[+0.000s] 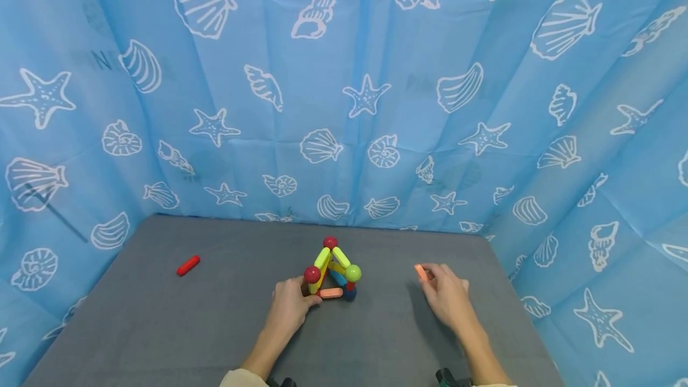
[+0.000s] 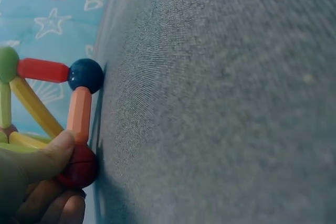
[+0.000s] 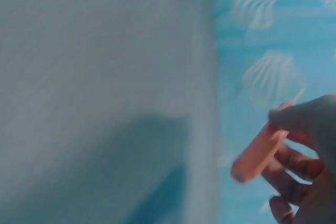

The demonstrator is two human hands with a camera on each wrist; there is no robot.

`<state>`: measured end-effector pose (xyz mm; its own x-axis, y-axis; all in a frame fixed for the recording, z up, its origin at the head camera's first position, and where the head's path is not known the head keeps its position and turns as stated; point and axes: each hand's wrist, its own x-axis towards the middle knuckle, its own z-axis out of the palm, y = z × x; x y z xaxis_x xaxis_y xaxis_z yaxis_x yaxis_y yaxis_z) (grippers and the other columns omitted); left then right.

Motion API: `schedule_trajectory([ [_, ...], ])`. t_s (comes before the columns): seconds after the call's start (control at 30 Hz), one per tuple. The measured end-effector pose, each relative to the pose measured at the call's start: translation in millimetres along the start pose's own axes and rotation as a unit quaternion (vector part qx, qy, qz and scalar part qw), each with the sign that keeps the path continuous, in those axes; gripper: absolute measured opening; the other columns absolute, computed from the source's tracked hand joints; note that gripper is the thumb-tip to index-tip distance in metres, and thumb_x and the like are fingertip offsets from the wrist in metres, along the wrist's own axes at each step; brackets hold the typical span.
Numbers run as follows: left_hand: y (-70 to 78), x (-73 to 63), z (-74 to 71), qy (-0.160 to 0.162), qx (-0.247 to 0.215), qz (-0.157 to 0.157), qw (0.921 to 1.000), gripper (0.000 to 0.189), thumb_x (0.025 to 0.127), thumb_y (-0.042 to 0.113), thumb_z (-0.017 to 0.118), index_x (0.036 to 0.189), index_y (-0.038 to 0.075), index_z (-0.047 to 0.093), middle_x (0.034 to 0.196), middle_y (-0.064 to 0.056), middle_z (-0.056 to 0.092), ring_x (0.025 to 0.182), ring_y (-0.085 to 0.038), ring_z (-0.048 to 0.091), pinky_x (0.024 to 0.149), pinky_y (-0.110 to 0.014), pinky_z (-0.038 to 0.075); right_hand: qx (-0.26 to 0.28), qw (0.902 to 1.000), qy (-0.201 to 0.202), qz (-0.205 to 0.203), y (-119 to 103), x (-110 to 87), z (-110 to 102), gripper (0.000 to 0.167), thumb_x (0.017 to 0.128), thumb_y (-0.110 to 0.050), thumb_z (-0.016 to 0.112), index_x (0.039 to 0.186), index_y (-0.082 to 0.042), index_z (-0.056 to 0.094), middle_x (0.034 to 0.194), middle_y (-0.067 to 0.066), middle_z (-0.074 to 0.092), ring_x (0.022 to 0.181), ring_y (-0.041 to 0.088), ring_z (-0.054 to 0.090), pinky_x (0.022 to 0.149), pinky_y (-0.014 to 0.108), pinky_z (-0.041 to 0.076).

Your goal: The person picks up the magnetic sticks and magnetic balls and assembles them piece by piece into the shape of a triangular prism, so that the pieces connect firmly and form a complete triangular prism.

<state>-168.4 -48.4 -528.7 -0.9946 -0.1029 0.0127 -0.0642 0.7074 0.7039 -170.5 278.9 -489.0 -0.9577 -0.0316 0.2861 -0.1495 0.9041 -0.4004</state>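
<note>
A toy frame of magnetic rods and balls point(image 1: 323, 260) stands mid-table, with a red ball at its top. My left hand point(image 1: 291, 304) holds it at the near left corner. There, in the left wrist view, the thumb lies over the dark red ball point(image 2: 80, 166), beside an orange rod point(image 2: 80, 113). That rod runs to a dark blue ball point(image 2: 85, 75), and a red rod point(image 2: 44, 70) joins this to the green ball point(image 2: 8, 64). Well to the right of the frame, my right hand point(image 1: 450, 295) pinches a loose orange rod point(image 3: 260, 153) between thumb and fingers, above the table.
A single red rod point(image 1: 188, 266) lies on the grey cloth-covered table point(image 1: 161, 327) to the left. Blue curtains point(image 1: 344, 76) with white seashells hang along the table's back edge and down both sides.
</note>
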Motion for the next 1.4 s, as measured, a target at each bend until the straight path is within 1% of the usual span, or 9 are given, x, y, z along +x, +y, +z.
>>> schedule_trajectory([
  [0.1,2.6,1.7,1.0,0.011,0.001,0.011,0.9999,0.036,0.072,0.021,0.092,0.1,0.004,0.078,0.09,-0.009,0.079,0.085,-0.019,0.074,0.08,-0.044,0.061,0.081,0.9947,0.047,-0.043,-30.6,18.4,-3.4,0.032,0.09,-0.011,0.078,0.119,-0.004,0.068,0.098,0.008,0.069,0.085,0.022,0.068,0.08,0.042,0.042],
  [0.23,4.2,2.9,2.5,0.016,0.0,0.013,0.9998,0.035,0.073,0.021,0.092,0.101,0.004,0.078,0.089,-0.009,0.079,0.084,-0.021,0.074,0.08,-0.045,0.061,0.16,0.9768,0.094,-0.108,-73.2,38.6,-5.3,0.031,0.089,-0.01,0.079,0.117,-0.004,0.068,0.099,0.008,0.072,0.086,0.02,0.071,0.081,0.044,0.056],
  [0.37,4.0,3.3,4.0,0.019,-0.002,0.007,0.9998,0.036,0.073,0.021,0.092,0.102,0.004,0.078,0.092,-0.009,0.079,0.086,-0.021,0.075,0.082,-0.044,0.061,0.212,0.9598,0.096,-0.157,-109.5,44.6,-1.3,0.033,0.088,-0.015,0.08,0.119,-0.01,0.069,0.1,0.003,0.074,0.09,0.017,0.071,0.084,0.043,0.057],
  [0.47,3.4,3.3,5.6,0.019,-0.008,0.011,0.9997,0.038,0.073,0.02,0.092,0.104,0.004,0.078,0.094,-0.01,0.08,0.088,-0.021,0.076,0.082,-0.044,0.062,0.225,0.954,0.083,-0.181,-128.0,41.9,7.9,0.034,0.087,-0.016,0.08,0.119,-0.012,0.07,0.101,0.001,0.075,0.093,0.016,0.072,0.091,0.044,0.054],
  [0.63,1.5,2.4,7.3,0.023,-0.015,0.027,0.9993,0.037,0.072,0.018,0.093,0.103,0.003,0.078,0.094,-0.01,0.08,0.088,-0.023,0.077,0.078,-0.042,0.062,0.188,0.9588,0.064,-0.204,-140.5,32.0,31.9,0.028,0.087,-0.02,0.081,0.113,-0.015,0.072,0.103,-0.001,0.074,0.098,0.014,0.069,0.098,0.05,0.049],
  [0.8,0.5,0.2,7.1,0.031,-0.011,0.041,0.9986,0.035,0.072,0.018,0.093,0.101,0.004,0.079,0.091,-0.01,0.08,0.086,-0.023,0.077,0.075,-0.041,0.062,0.127,0.9648,0.062,-0.222,-139.2,21.6,52.1,0.025,0.082,-0.024,0.087,0.102,-0.016,0.075,0.118,0.008,0.066,0.108,0.026,0.059,0.091,0.05,0.043],
  [1.07,1.2,-0.8,6.3,0.027,-0.005,0.03,0.9992,0.035,0.072,0.016,0.093,0.101,0.003,0.079,0.091,-0.01,0.08,0.085,-0.022,0.077,0.077,-0.042,0.062,0.028,0.9754,0.044,-0.214,-135.6,12.6,68.2,0.024,0.075,-0.028,0.092,0.094,-0.021,0.079,0.136,0.015,0.058,0.122,0.034,0.047,0.092,0.051,0.039],
  [1.3,1.1,-0.9,7.2,0.033,0.001,0.039,0.9987,0.034,0.071,0.015,0.093,0.101,0.004,0.079,0.092,-0.008,0.079,0.085,-0.02,0.076,0.076,-0.041,0.062,-0.004,0.9759,0.062,-0.209,-139.8,13.0,78.4,0.024,0.075,-0.029,0.093,0.095,-0.022,0.081,0.138,0.013,0.056,0.121,0.033,0.046,0.09,0.048,0.038],
  [1.4,2.0,-1.2,7.5,0.036,0.0,0.038,0.9986,0.035,0.072,0.014,0.092,0.102,0.004,0.079,0.092,-0.008,0.079,0.085,-0.02,0.076,0.076,-0.041,0.062,0.027,0.9774,0.059,-0.201,-135.2,13.5,79.9,0.033,0.075,-0.031,0.093,0.102,-0.021,0.078,0.141,0.013,0.053,0.121,0.034,0.046,0.091,0.05,0.039],
])
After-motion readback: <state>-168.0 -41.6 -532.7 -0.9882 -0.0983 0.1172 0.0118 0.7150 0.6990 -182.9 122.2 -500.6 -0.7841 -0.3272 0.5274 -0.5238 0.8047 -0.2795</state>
